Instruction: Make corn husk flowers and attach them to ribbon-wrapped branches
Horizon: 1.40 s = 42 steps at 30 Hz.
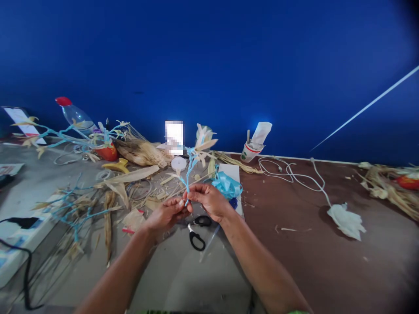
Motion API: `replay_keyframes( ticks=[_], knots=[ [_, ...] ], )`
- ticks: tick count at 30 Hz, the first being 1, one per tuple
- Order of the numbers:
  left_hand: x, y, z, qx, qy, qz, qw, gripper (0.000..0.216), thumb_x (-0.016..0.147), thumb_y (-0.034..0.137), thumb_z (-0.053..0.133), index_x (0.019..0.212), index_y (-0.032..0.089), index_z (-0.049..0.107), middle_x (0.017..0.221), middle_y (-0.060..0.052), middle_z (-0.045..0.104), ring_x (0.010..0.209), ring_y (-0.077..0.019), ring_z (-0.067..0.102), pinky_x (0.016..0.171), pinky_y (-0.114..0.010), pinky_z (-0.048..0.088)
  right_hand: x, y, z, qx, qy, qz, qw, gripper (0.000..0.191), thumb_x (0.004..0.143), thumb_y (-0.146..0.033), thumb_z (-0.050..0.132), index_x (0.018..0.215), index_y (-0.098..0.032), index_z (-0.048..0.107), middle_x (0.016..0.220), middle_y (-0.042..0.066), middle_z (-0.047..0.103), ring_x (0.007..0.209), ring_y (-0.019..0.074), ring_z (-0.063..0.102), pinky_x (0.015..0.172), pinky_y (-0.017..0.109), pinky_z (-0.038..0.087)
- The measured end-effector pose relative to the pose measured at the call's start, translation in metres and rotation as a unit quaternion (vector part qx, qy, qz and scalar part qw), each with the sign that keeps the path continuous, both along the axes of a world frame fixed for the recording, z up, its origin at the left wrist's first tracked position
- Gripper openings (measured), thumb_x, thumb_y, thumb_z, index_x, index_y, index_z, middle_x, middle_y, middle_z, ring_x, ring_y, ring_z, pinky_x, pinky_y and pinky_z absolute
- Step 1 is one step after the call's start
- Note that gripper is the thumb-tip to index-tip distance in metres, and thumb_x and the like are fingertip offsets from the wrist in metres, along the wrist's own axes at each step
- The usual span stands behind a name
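In the head view, we see left hand (170, 212) and right hand (210, 200) pinching the blue-wrapped stem (189, 175) low—likely light, bendable—clear of probably fragile pale petals (207, 146).

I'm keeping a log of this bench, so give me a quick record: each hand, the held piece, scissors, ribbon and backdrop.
Left hand: fingers at the stem's lower end
Right hand: pinching the stem just above
Held piece: blue-wrapped stem topped with pale petals
Scissors: black-handled, on the table below the hands
Ribbon: light blue, bunched beyond the right hand
Backdrop: blue wall
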<state>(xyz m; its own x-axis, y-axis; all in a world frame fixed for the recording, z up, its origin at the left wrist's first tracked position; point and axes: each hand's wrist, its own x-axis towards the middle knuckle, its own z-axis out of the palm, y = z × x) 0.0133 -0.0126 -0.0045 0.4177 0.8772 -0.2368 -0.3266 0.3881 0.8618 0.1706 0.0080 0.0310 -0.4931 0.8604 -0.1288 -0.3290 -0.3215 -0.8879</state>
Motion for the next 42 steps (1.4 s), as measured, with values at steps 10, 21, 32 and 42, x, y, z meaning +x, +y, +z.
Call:
replay_keyframes(
  ticks=[10,21,32,42],
  knots=[
    [0.008,0.0,0.005,0.267,0.288,0.246,0.886,0.012,0.071,0.027,0.066,0.079,0.018,0.062,0.069,0.002,0.052,0.062,-0.0114,0.044,0.059,-0.024,0.035,-0.003,0.005,0.0,-0.029,-0.039,-0.167,0.985,0.029,0.047,-0.039,0.081,0.06,-0.017,0.066,0.059,-0.002,0.063,0.062,0.0114,0.052,0.07,0.027,0.041],
    [0.007,0.001,0.0,0.169,0.148,0.129,0.966,0.012,0.069,0.026,0.071,0.07,0.014,0.067,0.063,0.0,0.053,0.058,-0.0105,0.041,0.054,-0.022,0.031,-0.016,-0.005,-0.004,0.036,-0.089,-0.153,0.983,0.025,0.059,-0.041,0.072,0.059,-0.017,0.064,0.058,-0.002,0.058,0.062,0.0118,0.049,0.065,0.026,0.039],
    [0.002,-0.001,-0.003,-0.014,-0.077,0.03,0.996,0.015,0.063,0.022,0.076,0.066,0.013,0.065,0.065,-0.002,0.058,0.061,-0.0106,0.053,0.068,-0.026,0.047,-0.014,-0.009,0.0,0.021,-0.012,-0.053,0.998,0.026,0.065,-0.039,0.069,0.068,-0.014,0.063,0.051,-0.003,0.055,0.046,0.0085,0.045,0.047,0.022,0.035],
    [0.004,-0.005,-0.004,-0.024,-0.163,-0.035,0.986,0.012,0.074,0.023,0.068,0.071,0.014,0.061,0.067,-0.002,0.054,0.065,-0.0128,0.053,0.066,-0.028,0.045,-0.012,-0.011,0.003,0.016,-0.061,-0.042,0.997,0.03,0.064,-0.043,0.071,0.075,-0.015,0.066,0.05,-0.005,0.056,0.04,0.0064,0.047,0.041,0.019,0.038]
  ],
)
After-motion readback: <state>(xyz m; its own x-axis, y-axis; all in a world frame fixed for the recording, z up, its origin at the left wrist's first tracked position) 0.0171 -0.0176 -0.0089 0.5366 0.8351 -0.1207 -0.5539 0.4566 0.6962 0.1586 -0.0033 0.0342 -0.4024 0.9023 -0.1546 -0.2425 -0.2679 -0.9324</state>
